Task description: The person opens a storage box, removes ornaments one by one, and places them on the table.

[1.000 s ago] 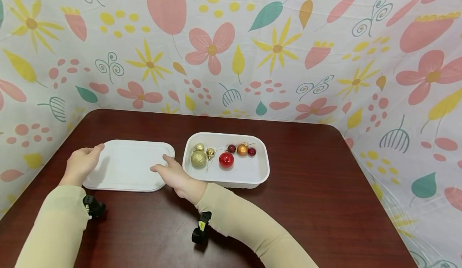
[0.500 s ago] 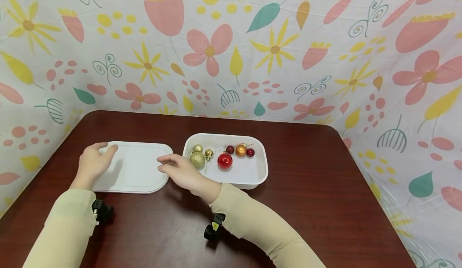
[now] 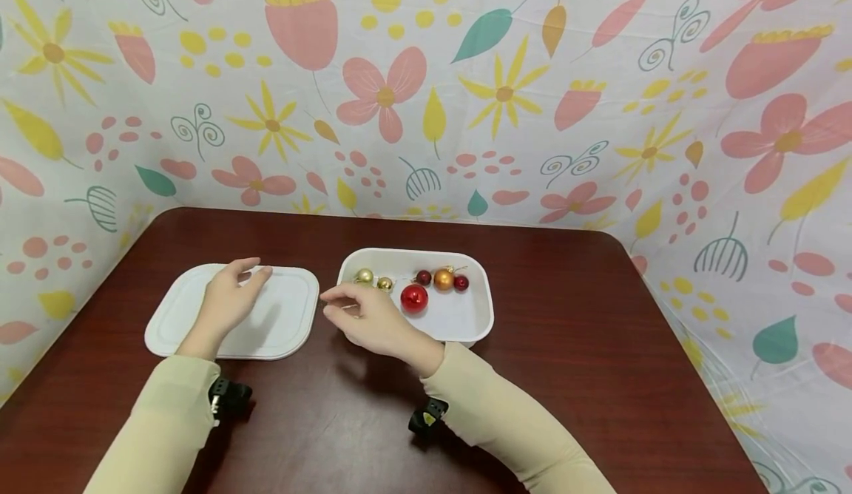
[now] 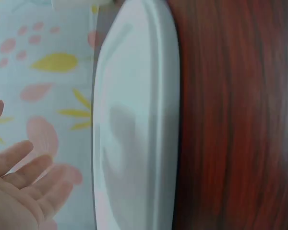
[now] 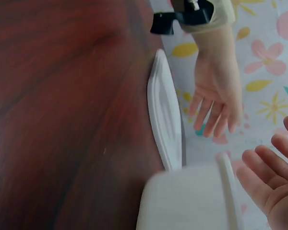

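Observation:
A white lid (image 3: 289, 313) lies flat on the left of the table. Above it hovers my left hand (image 3: 229, 298), fingers loosely extended and holding nothing; the left wrist view shows that hand (image 4: 24, 187) apart from the lid (image 4: 129, 120). To the right stands a white plastic box (image 3: 482, 309) with Christmas baubles inside. Among them are a shiny red bauble (image 3: 414, 299), an orange-gold bauble (image 3: 444, 279) and small gold ones. My right hand (image 3: 379, 320) hovers over the box's near left corner, relaxed and holding nothing. It hides the large glittery gold bauble almost wholly.
Dark red-brown wood makes up the tabletop (image 3: 572, 346). A white floral cloth (image 3: 506, 168) hangs behind the table and along its sides. Black wrist cameras are strapped to both forearms, the left camera (image 3: 229, 398) and the right camera (image 3: 426, 416).
Both hands have moved right. The left has gone from the lid's left edge to above its middle, and the right from the lid's right edge to the box's left corner. Lid and box stay put.

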`<state>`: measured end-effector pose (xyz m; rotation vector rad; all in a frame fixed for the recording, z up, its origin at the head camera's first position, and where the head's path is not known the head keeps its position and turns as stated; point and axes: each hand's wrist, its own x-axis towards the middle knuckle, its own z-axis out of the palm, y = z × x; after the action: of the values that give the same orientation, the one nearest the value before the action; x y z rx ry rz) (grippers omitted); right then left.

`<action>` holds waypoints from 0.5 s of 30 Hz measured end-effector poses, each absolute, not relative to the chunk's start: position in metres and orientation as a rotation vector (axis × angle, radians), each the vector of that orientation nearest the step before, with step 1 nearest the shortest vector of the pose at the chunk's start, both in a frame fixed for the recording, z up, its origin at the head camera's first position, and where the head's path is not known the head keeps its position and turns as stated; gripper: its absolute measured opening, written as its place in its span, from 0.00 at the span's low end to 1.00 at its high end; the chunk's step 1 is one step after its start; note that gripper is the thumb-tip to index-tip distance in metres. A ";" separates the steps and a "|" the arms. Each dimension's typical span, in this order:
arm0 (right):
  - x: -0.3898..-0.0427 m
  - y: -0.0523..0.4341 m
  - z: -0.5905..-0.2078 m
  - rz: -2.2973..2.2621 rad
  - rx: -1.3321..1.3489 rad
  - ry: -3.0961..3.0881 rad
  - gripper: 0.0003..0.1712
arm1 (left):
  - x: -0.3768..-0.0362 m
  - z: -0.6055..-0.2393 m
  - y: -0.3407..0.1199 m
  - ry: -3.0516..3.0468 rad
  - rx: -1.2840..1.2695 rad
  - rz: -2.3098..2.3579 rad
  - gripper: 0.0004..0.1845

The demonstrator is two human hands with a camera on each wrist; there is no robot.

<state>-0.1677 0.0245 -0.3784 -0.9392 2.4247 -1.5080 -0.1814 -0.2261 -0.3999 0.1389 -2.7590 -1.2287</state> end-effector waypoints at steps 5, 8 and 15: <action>-0.170 0.044 -0.380 -1.427 -1.015 2.590 0.15 | -0.182 -0.401 -0.207 -2.739 0.100 -1.336 0.32; -0.172 0.054 -0.381 -1.390 -1.041 2.659 0.16 | -0.182 -0.402 -0.196 -2.726 0.078 -1.385 0.31; -0.179 0.073 -0.388 -1.298 -1.043 2.800 0.17 | -0.185 -0.406 -0.174 -2.692 0.021 -1.522 0.29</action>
<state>-0.1793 0.0732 -0.3876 -1.0432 2.7996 -1.2976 -0.1854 -0.1744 -0.4063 0.0206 -2.6916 -1.5221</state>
